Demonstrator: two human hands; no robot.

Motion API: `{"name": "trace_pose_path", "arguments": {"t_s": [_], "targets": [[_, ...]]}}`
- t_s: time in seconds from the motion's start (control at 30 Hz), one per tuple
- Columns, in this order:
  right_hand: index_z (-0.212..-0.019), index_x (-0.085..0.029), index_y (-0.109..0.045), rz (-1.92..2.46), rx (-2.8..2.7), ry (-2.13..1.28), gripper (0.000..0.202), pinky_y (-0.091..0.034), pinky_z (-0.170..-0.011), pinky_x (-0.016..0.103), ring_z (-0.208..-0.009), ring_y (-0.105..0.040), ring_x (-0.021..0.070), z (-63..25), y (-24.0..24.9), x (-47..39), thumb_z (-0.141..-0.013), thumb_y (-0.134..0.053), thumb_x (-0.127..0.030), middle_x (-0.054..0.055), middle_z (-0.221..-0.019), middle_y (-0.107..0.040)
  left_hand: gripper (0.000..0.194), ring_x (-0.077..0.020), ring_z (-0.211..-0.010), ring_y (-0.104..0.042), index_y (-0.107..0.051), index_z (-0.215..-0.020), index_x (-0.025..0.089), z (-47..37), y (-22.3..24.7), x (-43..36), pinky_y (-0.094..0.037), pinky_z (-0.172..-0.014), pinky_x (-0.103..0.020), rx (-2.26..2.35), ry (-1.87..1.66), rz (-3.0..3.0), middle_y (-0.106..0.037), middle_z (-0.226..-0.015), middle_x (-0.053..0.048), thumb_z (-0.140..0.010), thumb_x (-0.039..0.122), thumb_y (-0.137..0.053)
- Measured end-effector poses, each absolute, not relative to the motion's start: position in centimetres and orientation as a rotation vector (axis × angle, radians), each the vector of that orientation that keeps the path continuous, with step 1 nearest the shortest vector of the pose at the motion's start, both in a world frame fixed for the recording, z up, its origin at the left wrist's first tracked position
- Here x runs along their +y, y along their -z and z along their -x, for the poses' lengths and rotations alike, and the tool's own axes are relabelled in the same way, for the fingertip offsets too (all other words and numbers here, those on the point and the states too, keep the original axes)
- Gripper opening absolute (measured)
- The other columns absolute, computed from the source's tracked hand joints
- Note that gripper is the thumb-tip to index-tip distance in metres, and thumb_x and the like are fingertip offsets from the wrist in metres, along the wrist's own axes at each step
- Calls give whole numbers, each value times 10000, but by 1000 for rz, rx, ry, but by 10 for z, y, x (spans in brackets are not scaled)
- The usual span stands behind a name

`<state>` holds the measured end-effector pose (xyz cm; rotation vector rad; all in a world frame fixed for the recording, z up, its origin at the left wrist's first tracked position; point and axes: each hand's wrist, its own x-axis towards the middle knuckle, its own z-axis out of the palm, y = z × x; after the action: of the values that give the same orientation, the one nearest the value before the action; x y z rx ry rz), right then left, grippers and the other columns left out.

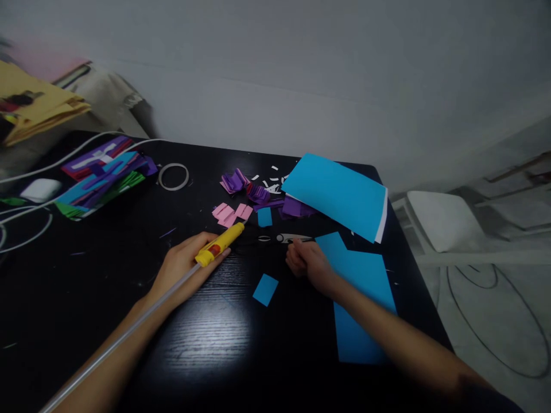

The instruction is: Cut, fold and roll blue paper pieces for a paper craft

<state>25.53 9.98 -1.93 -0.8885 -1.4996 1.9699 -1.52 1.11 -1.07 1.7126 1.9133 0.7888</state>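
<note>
Scissors (286,238) between 2 hands (183,264) (310,263)

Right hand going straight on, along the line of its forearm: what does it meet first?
Likely the scissors, lying right by the front of the right hand; depth is unclear, so they may already be touching.

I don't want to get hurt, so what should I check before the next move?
1. Right hand well away from the scissors: not ok, it is right by the blades.
2. Left hand gripping the yellow tube: cannot tell.
3. Small blue card lying apart from both hands: ok.
4. Notched blue sheet uncovered: not ok, the right arm crosses above it.
5. Tape roll clear of both hands: ok.
</note>
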Motion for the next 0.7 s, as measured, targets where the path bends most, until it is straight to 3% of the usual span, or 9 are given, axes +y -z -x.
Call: {"name": "trace_pose_path", "arguments": {"t_s": [0.13,0.27,0.43,0.57,0.7], "targets": [[-545,-206,-331,928,-1744,-1792,629,-190,-488,284,-495,-250,89,-253,22,93,-985,-446,-640,-50,-533,-293,340,-181,-803,-665,-691,-1041,247,16,11,11,-488,-706,-267,1918,-784,-1701,-707,-921,4,-907,551,-619],[-548,-219,-316,949,-1728,-1830,615,-205,-473,276,-478,-253,90,-254,10,96,-976,-430,-645,-58,-520,-278,338,-177,-775,-659,-689,-1025,248,15,10,11,-486,-692,-264,1937,-778,-1688,-702,-895,9,-900,556,-626],[-622,-195,-445,1148,-2093,-1343,432,-297,-526,262,-544,-386,106,-267,-20,100,-909,-650,-443,-41,-582,-421,336,-178,-782,-665,-692,-1037,250,15,9,11,-490,-687,-261,1914,-777,-1713,-709,-904,4,-911,551,-608],[-853,-187,-582,1338,-2467,-925,235,-404,-602,279,-741,-558,172,-279,-31,88,-841,-753,-347,39,-877,-617,349,-183,-778,-666,-692,-1031,247,15,10,11,-488,-674,-261,1926,-770,-1714,-708,-894,-1,-902,563,-616],[-991,-187,-591,1479,-2547,-785,281,-482,-651,318,-865,-610,232,-284,-20,72,-805,-782,-275,89,-1028,-617,361,-184,-785,-671,-692,-1044,243,15,11,11,-492,-673,-262,1912,-784,-1727,-715,-909,-8,-908,566,-606]]}}
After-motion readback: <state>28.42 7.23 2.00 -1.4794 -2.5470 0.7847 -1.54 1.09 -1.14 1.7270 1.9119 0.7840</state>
